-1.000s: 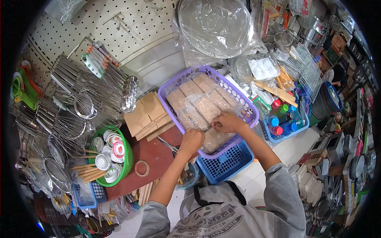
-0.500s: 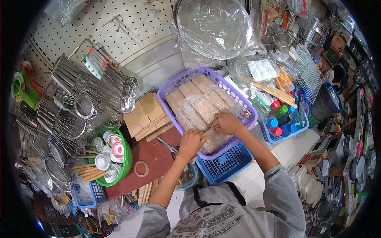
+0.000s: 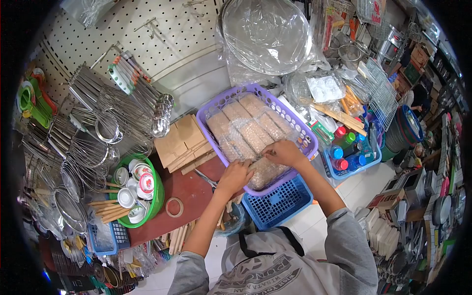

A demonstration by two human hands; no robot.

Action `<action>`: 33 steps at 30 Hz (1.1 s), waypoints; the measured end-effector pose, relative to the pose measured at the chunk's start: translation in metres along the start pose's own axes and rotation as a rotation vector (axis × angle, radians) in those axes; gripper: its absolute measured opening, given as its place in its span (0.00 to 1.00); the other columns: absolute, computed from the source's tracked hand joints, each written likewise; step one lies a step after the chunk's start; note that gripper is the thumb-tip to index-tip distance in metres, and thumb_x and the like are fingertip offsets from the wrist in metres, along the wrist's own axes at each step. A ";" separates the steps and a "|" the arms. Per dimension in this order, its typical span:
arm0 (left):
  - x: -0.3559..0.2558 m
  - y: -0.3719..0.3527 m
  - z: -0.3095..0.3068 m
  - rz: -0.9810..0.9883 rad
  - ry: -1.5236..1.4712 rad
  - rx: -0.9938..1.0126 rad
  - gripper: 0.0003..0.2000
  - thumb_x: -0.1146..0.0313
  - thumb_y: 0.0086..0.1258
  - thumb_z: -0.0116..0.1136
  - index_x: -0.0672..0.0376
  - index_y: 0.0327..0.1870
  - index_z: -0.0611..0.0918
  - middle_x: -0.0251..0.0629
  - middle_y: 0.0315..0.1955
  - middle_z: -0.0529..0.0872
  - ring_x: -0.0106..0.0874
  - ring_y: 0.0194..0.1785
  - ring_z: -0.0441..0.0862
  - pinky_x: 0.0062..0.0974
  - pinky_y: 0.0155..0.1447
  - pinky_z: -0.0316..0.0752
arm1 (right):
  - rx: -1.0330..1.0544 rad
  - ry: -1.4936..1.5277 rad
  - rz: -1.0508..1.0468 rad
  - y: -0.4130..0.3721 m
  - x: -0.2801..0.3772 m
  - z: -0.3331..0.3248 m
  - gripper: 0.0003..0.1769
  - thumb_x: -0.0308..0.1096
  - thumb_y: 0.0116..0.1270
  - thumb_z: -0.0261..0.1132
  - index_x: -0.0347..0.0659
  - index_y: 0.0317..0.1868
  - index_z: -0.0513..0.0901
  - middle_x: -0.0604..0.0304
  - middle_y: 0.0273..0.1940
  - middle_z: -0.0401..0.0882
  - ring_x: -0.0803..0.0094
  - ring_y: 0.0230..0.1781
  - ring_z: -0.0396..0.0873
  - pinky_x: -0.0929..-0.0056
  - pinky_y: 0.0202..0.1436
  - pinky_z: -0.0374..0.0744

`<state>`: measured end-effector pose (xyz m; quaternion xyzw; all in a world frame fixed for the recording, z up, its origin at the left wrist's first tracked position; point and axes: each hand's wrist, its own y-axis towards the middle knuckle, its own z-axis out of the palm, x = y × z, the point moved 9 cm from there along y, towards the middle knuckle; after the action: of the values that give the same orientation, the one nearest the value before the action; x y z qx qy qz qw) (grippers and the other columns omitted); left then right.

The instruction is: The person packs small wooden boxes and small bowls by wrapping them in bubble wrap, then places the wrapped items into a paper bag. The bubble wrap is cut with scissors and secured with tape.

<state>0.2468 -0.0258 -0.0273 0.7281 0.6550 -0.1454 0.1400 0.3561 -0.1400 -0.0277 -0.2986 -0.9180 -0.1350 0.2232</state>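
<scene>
A purple plastic basket (image 3: 203,117) holds several bubble-wrapped packages (image 3: 253,135), brown inside and laid in rows. Both hands are at the basket's near end, on the nearest wrapped package (image 3: 264,173). My left hand (image 3: 236,177) has its fingers curled over that package's left end, by the basket rim. My right hand (image 3: 284,153) bends its fingers onto the upper right side of the same package, fingertips pressed into the wrap. The fingertips of both hands are partly hidden in the plastic.
Under the purple basket's near side is a blue basket (image 3: 278,204). Left on the red surface (image 3: 189,191) lie scissors (image 3: 205,179), a tape roll (image 3: 174,207) and flat cardboard (image 3: 182,142). A green basket (image 3: 158,194) holds enamel cups. Bottles fill a blue crate (image 3: 354,169) at right. Whisks (image 3: 93,123) hang left.
The view has shifted slightly. Both hands stay at the same near package, with only small finger movement; the packages remain in place.
</scene>
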 end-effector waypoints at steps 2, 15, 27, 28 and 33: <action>-0.008 -0.007 -0.015 0.034 -0.027 -0.030 0.15 0.60 0.70 0.56 0.63 0.50 0.80 0.50 0.43 0.84 0.49 0.54 0.77 0.42 0.59 0.73 | -0.003 -0.013 0.007 -0.004 0.003 -0.004 0.11 0.42 0.61 0.65 0.52 0.40 0.90 0.53 0.32 0.87 0.53 0.34 0.85 0.56 0.42 0.82; 0.020 -0.103 -0.100 0.021 -0.158 -0.456 0.10 0.68 0.65 0.62 0.59 0.45 0.82 0.42 0.44 0.79 0.42 0.54 0.75 0.38 0.60 0.71 | -0.202 0.116 -0.214 0.021 0.120 -0.021 0.08 0.39 0.63 0.66 0.48 0.38 0.89 0.60 0.39 0.86 0.59 0.44 0.82 0.61 0.47 0.81; 0.124 -0.206 -0.133 -0.255 -0.209 -0.622 0.10 0.71 0.65 0.61 0.59 0.47 0.82 0.42 0.44 0.81 0.44 0.53 0.76 0.38 0.60 0.70 | -0.044 0.253 -0.405 0.086 0.212 0.063 0.09 0.38 0.64 0.65 0.46 0.39 0.88 0.58 0.42 0.85 0.58 0.48 0.80 0.62 0.54 0.79; 0.134 -0.208 -0.134 -0.258 -0.207 -0.630 0.10 0.71 0.65 0.61 0.59 0.47 0.82 0.43 0.45 0.82 0.44 0.53 0.76 0.38 0.61 0.70 | -0.048 0.246 -0.397 0.091 0.213 0.065 0.09 0.38 0.63 0.65 0.46 0.40 0.88 0.58 0.43 0.85 0.58 0.49 0.80 0.62 0.54 0.79; 0.169 -0.205 -0.143 -0.225 -0.191 -0.636 0.12 0.72 0.66 0.60 0.60 0.50 0.80 0.45 0.46 0.81 0.45 0.55 0.76 0.38 0.61 0.71 | -0.155 0.189 -0.371 0.113 0.212 0.069 0.13 0.35 0.61 0.67 0.46 0.47 0.85 0.58 0.51 0.81 0.57 0.56 0.77 0.61 0.56 0.79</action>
<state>0.0637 0.2062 0.0348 0.5543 0.7277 -0.0160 0.4036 0.2493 0.0789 0.0294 -0.1267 -0.9191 -0.2714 0.2559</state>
